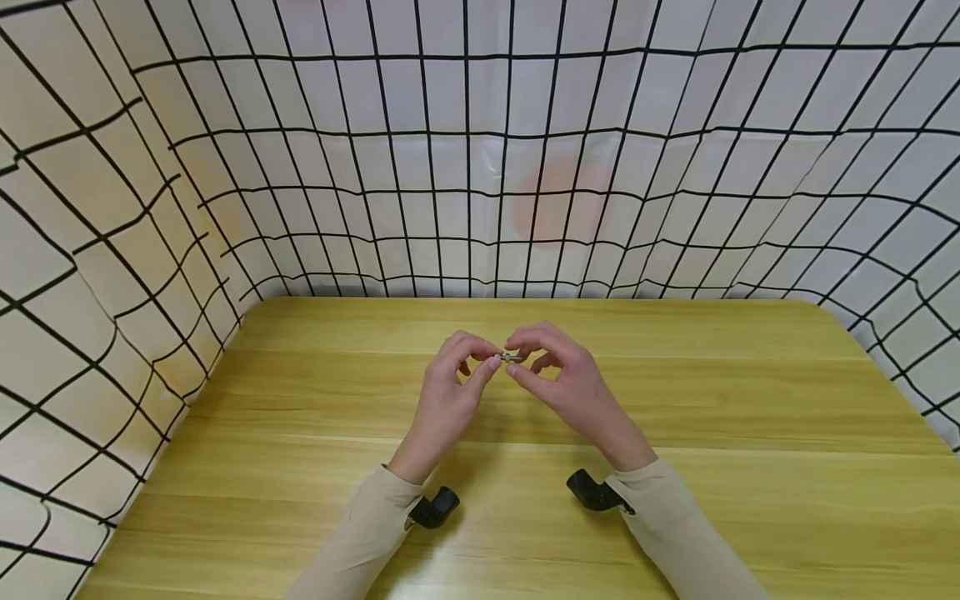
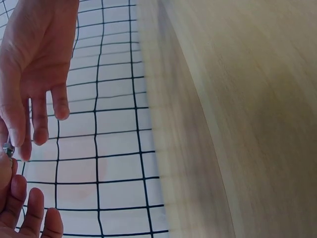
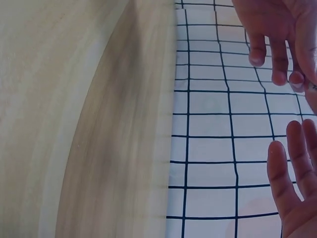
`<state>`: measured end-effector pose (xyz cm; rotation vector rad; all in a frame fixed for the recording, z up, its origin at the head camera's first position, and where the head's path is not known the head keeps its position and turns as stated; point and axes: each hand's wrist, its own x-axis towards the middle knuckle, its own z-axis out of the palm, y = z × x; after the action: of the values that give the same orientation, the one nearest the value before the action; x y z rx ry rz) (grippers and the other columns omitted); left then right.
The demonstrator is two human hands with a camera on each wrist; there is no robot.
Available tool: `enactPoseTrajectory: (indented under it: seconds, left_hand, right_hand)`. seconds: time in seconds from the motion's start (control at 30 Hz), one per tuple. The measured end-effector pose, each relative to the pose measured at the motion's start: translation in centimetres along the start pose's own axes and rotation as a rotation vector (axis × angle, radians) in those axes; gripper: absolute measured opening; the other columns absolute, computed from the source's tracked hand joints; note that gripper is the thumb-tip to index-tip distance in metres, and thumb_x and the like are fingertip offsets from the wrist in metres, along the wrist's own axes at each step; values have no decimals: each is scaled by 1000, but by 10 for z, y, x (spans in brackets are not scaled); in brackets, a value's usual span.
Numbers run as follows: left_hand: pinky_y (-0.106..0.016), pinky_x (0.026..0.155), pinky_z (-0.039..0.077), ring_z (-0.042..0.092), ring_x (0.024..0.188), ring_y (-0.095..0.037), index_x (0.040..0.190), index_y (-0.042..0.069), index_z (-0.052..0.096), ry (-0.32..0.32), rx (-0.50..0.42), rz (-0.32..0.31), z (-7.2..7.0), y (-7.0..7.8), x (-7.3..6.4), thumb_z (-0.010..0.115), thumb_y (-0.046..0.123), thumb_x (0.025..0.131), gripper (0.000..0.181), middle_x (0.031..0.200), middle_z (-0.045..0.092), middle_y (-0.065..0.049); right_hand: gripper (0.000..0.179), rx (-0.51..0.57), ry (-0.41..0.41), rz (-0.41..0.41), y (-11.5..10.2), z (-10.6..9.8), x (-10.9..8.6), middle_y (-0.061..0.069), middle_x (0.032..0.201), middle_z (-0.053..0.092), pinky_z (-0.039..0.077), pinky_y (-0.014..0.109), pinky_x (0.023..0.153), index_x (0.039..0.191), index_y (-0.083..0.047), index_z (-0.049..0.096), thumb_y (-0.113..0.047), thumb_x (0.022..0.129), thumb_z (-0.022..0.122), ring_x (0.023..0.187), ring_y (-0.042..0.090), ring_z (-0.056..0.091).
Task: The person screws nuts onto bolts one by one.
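A small silvery metal bolt point(image 1: 509, 357), with what looks like a nut on it, is held level above the table. At its left end, the thumb and index fingertip of my left hand point(image 1: 453, 382) pinch it. My right hand point(image 1: 564, 372) is around the free end, its thumb and index fingertips parted above and below the shank. In the left wrist view the bolt point(image 2: 8, 148) shows as a bit of shiny metal at the left edge, between both hands' fingers. The right wrist view has my right hand point(image 3: 292, 178) low, fingers spread, and my left hand point(image 3: 280, 29) at the top.
Beneath the hands lies a wood-grain table point(image 1: 300, 500). White sheeting with a black grid net point(image 1: 442, 158) rises along its back and sides. A black curved piece point(image 1: 437, 507) sits at the left cuff and a similar black piece point(image 1: 592, 490) at the right.
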<state>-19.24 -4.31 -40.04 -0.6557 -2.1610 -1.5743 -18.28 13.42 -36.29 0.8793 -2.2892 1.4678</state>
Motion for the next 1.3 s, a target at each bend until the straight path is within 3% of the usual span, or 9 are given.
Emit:
enactPoseTrajectory:
  seconds: [0.23, 0.6, 0.97, 1.13, 1.3]
  left_hand:
    - [-40, 75, 40, 52, 93, -11, 97, 11, 69, -4, -3, -21, 0, -1, 0, 68, 9, 92, 5, 96, 59, 7]
    - [-38, 75, 39, 52, 93, -12, 96, 13, 69, -10, -8, -12, 0, 1, 1, 68, 11, 93, 4, 95, 59, 7]
    - [-46, 74, 38, 52, 92, -16, 96, 12, 70, 0, -45, -3, 1, -2, 0, 68, 7, 92, 7, 95, 61, 4]
    - [-43, 75, 39, 52, 92, -11, 97, 12, 69, 7, -29, -6, 0, -1, 0, 66, 10, 94, 5, 95, 60, 5]
    - [-42, 75, 40, 52, 92, -10, 97, 12, 69, 3, -15, -6, 0, -1, 0, 67, 10, 93, 4, 95, 60, 6]
  right_hand:
    - [18, -21, 18, -21, 0, 2, 0, 12, 106, 63, 52, 33, 71, 101, 1, 66, 8, 85, 72, 91, 23, 58]
    - [5, -16, 2, 61, 0, 3, -1, 7, 105, 64, 51, 36, 76, 97, 0, 69, 0, 93, 66, 97, 16, 57]
    - [6, -15, -18, 96, 2, 3, -1, 4, 103, 64, 50, 37, 75, 99, -4, 69, -4, 95, 65, 92, 16, 58]
    - [21, -20, -13, 45, 2, 2, 0, 8, 107, 62, 52, 35, 72, 109, -1, 64, 1, 89, 71, 93, 26, 58]
    - [21, -10, 6, -15, 2, 2, 1, 11, 108, 61, 53, 34, 71, 104, 1, 64, 7, 86, 72, 92, 28, 58]
